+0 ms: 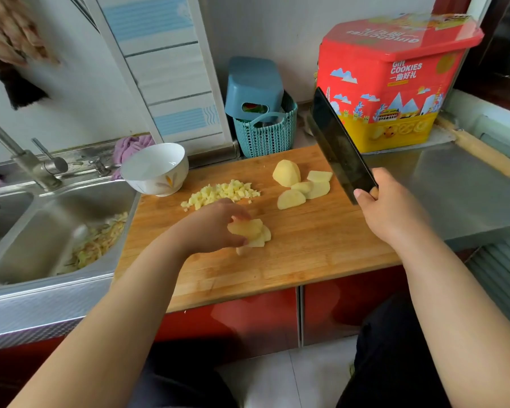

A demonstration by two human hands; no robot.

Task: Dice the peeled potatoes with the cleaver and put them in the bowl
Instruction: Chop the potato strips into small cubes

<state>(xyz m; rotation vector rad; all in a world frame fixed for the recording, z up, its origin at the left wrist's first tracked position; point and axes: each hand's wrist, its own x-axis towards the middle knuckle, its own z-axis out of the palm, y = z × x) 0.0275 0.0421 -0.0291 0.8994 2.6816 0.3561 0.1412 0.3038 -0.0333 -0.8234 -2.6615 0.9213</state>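
Potato dice (221, 193) pale yellow; cleaver (337, 147) blk; bowl (155, 169) white w/ orange leaf motif; cookie tin (392, 83) red/yellow.

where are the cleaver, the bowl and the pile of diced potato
cleaver (337, 148), head view, middle of the dark blade
bowl (159, 179), head view, white outer wall
pile of diced potato (221, 193), head view, centre of the heap

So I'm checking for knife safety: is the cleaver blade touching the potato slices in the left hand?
Apart. The head view shows the cleaver raised by the right hand, well clear of the potato slices the left hand holds.
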